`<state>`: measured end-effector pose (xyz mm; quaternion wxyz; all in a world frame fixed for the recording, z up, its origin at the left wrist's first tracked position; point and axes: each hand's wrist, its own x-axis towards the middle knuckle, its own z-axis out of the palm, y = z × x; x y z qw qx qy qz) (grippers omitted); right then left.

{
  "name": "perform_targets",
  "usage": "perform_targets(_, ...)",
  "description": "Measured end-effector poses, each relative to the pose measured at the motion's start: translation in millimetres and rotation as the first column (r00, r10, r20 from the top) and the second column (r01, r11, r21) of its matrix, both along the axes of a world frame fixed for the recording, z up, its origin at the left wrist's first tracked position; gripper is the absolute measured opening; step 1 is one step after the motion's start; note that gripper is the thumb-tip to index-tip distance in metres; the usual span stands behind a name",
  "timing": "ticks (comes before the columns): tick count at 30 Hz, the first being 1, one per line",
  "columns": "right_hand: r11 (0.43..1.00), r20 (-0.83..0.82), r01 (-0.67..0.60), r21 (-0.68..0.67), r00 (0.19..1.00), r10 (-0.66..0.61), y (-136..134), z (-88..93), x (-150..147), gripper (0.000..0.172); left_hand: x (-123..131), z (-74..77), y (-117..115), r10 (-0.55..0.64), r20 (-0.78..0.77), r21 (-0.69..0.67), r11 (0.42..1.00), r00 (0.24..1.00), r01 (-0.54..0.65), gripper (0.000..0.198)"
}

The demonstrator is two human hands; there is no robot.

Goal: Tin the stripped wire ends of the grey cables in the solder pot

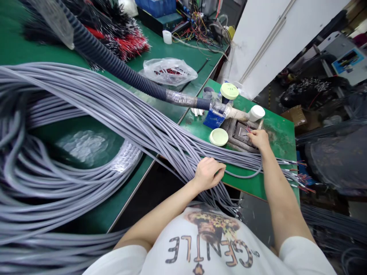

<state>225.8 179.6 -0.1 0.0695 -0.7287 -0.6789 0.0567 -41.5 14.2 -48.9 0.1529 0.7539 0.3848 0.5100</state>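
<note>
My right hand (259,138) is closed in a pinch on the thin stripped wires of a grey cable, holding them over a small square solder pot (241,131) with a shiny surface. That cable (248,176) seems to loop back below my right forearm toward my left hand (209,172). The left fingers are curled round the grey cable at the front edge of the large cable bundle (160,133); their undersides are hidden. Past my right forearm, cable ends with coloured wires (304,177) stick out over the table edge.
A ribbed extraction hose (129,74) ends beside the pot, by a blue box (214,117). Near it stand a pale round dish (218,136), a white cup (256,113) and a lidded jar (229,91). A plastic bag (169,71) lies on the left table. Coiled cable (71,191) fills the left.
</note>
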Motion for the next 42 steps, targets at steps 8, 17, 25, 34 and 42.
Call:
perform_targets(8,0.998,-0.123,-0.055,0.041,0.991,0.059,-25.1,31.2,-9.8,0.035,0.0,-1.5,-0.1,0.007,0.01,0.002,1.0,1.0,-0.007,0.011)
perform_targets(17,0.981,-0.588,-0.093,0.172,0.789,0.179,-139.9,97.1,-84.8,0.03,12.4,20.0,1.2,0.046,0.541,-0.368,0.911,0.84,0.187,0.013)
perform_targets(25,0.964,-0.613,-0.184,0.192,0.745,0.264,-166.6,97.1,-111.8,0.02,52.6,65.5,1.9,0.29,0.952,-0.246,0.528,0.099,0.813,0.033)
perform_targets(34,0.958,-0.638,-0.253,0.134,0.718,0.278,-175.7,99.1,-107.3,0.021,39.6,74.1,2.4,0.281,0.959,-0.182,0.534,0.029,0.826,0.025)
perform_targets(42,0.948,-0.667,-0.215,0.236,0.673,0.319,-189.0,84.8,-99.0,0.013,44.8,78.4,6.2,0.217,0.972,-0.167,0.358,0.091,0.919,0.032)
